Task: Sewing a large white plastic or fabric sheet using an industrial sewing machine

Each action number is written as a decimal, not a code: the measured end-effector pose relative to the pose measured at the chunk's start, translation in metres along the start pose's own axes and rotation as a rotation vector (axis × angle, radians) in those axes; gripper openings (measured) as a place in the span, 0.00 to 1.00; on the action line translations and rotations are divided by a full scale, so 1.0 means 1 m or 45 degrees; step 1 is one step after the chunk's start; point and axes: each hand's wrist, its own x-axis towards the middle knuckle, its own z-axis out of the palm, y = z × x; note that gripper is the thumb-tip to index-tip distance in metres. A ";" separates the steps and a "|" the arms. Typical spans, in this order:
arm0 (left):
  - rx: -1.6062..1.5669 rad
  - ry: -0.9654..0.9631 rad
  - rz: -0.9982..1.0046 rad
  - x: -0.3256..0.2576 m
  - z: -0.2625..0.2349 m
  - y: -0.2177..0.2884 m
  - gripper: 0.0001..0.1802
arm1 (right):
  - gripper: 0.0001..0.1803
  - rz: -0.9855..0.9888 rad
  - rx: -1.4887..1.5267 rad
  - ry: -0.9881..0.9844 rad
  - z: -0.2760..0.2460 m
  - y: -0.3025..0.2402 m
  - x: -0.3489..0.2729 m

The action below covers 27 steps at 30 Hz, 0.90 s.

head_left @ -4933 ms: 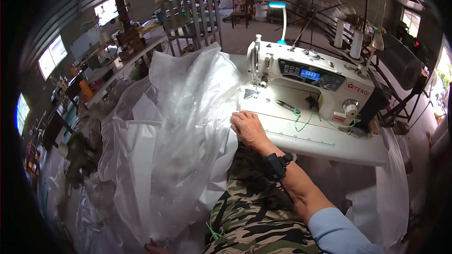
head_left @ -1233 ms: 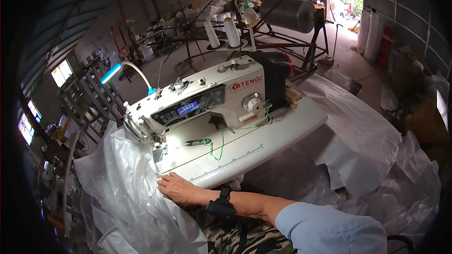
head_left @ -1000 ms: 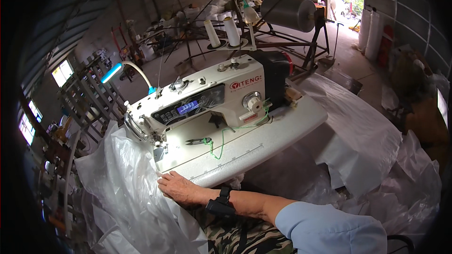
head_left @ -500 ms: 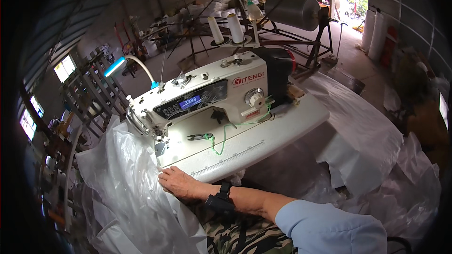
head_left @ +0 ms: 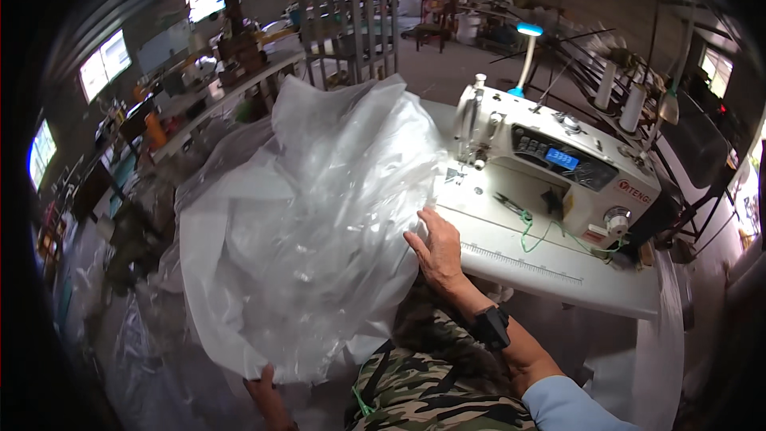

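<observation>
A large crumpled sheet of whitish translucent plastic (head_left: 303, 223) spreads over the left side, reaching the needle end of a white sewing machine (head_left: 558, 156). At its near lower edge my left hand (head_left: 265, 393) pinches the sheet's border; some of its fingers are hidden under the plastic. My right hand (head_left: 439, 249) rests at the sheet's right edge, beside the machine's bed, with its fingers stretched and the thumb apart. Small dark thread snips (head_left: 509, 204) tied to a green cord (head_left: 527, 231) lie on the bed, beyond my right hand.
A lit lamp (head_left: 529, 29) on a bent neck stands behind the machine, and white thread cones (head_left: 632, 108) stand behind it to the right. A grey metal rack (head_left: 351, 32) is at the back. More plastic lies at the left. A cluttered bench (head_left: 231, 84) runs along the far left.
The view has swung left, so the machine now sits further right. The plastic is spread wider and raised on the left. My left hand has come into view at its lower edge.
</observation>
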 end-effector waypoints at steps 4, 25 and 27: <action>-0.257 -0.207 0.130 0.000 0.016 0.041 0.40 | 0.36 0.055 -0.132 -0.018 0.011 -0.006 0.007; 0.145 -0.908 -0.037 -0.046 0.001 0.043 0.35 | 0.32 0.199 1.286 -1.515 0.291 -0.262 -0.131; 0.136 -0.781 -0.043 -0.036 -0.010 0.034 0.35 | 0.31 0.064 1.351 -1.851 0.256 -0.263 -0.144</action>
